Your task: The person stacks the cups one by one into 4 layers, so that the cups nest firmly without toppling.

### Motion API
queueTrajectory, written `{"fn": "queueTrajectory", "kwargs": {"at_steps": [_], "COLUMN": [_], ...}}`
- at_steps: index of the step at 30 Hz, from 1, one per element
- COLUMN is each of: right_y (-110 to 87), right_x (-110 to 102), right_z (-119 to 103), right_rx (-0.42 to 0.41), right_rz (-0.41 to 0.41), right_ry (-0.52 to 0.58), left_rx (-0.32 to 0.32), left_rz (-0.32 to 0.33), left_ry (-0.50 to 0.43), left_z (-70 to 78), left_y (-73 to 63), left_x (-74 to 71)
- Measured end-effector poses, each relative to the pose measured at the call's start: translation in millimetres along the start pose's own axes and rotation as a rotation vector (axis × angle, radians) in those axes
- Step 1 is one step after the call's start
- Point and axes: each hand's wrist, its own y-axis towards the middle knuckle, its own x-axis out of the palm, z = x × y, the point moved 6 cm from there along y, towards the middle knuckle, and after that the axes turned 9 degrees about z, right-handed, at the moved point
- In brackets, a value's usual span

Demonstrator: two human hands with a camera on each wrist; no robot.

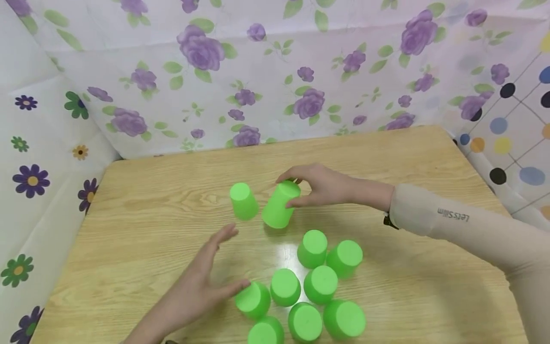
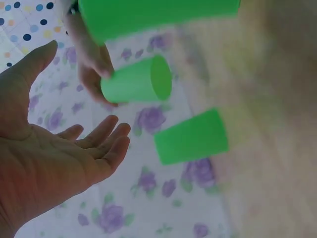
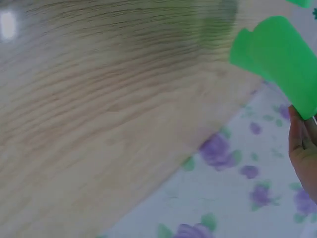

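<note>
My right hand (image 1: 320, 185) grips a green cup (image 1: 279, 208) near its closed end. This cup is tilted, mouth downward, and its open rim shows in the left wrist view, just off the table. Close on its left, another green cup (image 1: 244, 203) stands upside down. My left hand (image 1: 195, 282) has its fingers spread and its palm turned toward the cups, holding nothing. Its thumb overlaps the top of an upside-down cup (image 1: 253, 301) at the left of the near group. In the right wrist view, my right fingertips (image 3: 295, 126) lie on the held cup (image 3: 292, 74).
Several more upside-down green cups (image 1: 321, 285) stand bunched at the near middle of the wooden table (image 1: 142, 215). A flowered sheet (image 1: 275, 71) hangs along the table's far edge. Other patterned sheets flank it at left and right.
</note>
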Motion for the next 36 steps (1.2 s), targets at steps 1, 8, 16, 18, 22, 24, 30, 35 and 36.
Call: {"fn": "queueTrajectory", "kwargs": {"at_steps": [1, 8, 16, 18, 22, 24, 30, 35, 36], "right_y": [2.2, 19.3, 31.0, 32.5, 33.6, 33.2, 32.3, 33.8, 33.8], "right_x": [1, 13, 28, 31, 38, 41, 42, 42, 42], "right_z": [8, 42, 39, 37, 35, 35, 34, 35, 36], "right_rx": [0.022, 0.070, 0.075, 0.075, 0.075, 0.077, 0.087, 0.052, 0.052], "right_rz": [0.008, 0.030, 0.008, 0.001, 0.011, 0.025, 0.025, -0.007, -0.012], "right_ry": [0.016, 0.049, 0.021, 0.017, 0.017, 0.025, 0.053, 0.063, 0.068], "left_rx": [-0.021, 0.009, 0.098, 0.110, 0.110, 0.120, 0.115, 0.103, 0.103], "left_rz": [-0.019, -0.057, -0.067, -0.084, -0.120, -0.134, -0.152, -0.152, -0.154], "left_ry": [-0.021, -0.003, 0.033, 0.021, 0.013, 0.015, 0.027, 0.064, 0.068], "left_z": [-0.8, -4.4, 1.2, 2.9, 5.4, 6.1, 3.1, 0.3, -0.1], "left_y": [-4.5, -16.5, -17.1, -17.3, -17.3, -17.4, -17.0, -19.3, -20.1], "left_x": [5.0, 18.6, 14.4, 16.3, 20.0, 20.9, 22.0, 20.9, 20.6]}}
